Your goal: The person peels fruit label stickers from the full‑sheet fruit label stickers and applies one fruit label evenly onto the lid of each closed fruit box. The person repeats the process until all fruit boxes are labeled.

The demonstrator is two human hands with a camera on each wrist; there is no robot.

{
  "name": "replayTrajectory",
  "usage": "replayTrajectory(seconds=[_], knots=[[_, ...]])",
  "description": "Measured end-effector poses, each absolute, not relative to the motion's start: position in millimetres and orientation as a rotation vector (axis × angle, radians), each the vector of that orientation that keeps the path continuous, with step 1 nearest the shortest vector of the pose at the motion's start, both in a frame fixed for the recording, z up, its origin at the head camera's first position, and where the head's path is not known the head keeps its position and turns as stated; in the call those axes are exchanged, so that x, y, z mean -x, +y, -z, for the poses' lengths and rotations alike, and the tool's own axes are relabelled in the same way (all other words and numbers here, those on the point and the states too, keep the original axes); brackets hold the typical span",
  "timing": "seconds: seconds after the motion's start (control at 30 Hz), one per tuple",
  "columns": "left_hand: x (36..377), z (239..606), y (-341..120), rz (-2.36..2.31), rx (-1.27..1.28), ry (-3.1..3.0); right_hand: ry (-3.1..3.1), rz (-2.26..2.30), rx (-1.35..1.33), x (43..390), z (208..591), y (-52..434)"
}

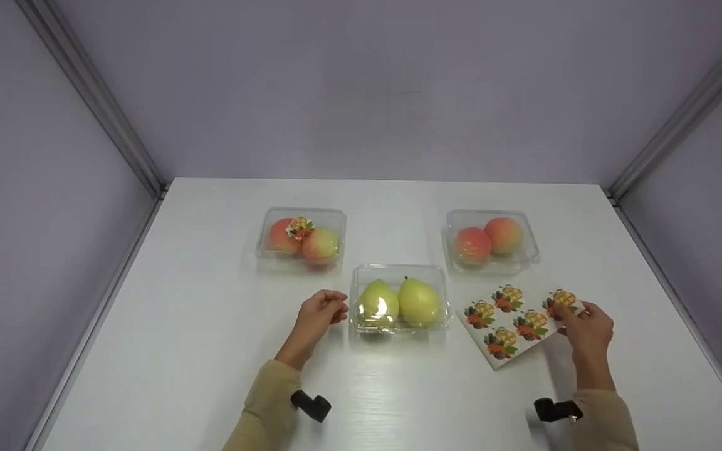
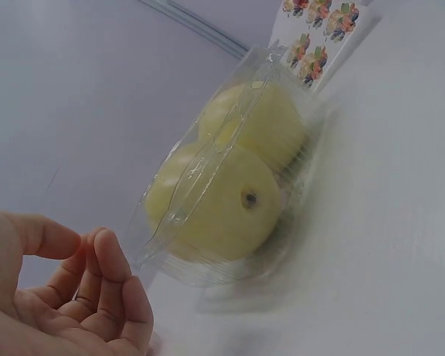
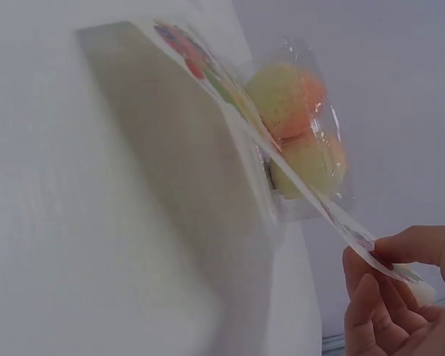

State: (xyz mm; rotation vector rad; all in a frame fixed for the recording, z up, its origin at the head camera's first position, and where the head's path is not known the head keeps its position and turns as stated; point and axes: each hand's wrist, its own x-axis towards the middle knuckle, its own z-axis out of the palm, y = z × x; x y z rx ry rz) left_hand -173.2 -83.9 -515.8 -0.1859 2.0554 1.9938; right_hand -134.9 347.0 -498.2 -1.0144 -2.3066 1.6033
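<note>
On the tabletop, right of the pear box, lies the sticker sheet. My right hand pinches its far corner, lifting that edge; I judge it light, floppy, easily creased, best held by the margin. My left hand, loosely curled and holding nothing, hovers just beside the thin, crackly box.

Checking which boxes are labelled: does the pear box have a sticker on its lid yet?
No sticker: the pear box has a bare clear lid; the left peach box has one.
</note>
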Motion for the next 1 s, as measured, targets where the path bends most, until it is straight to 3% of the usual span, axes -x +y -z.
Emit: replayTrajectory(seconds=[1.0], knots=[[175, 514, -86, -2.060, 0.210, 2.093, -2.159, -1.771, 0.717, 130, 433, 306]])
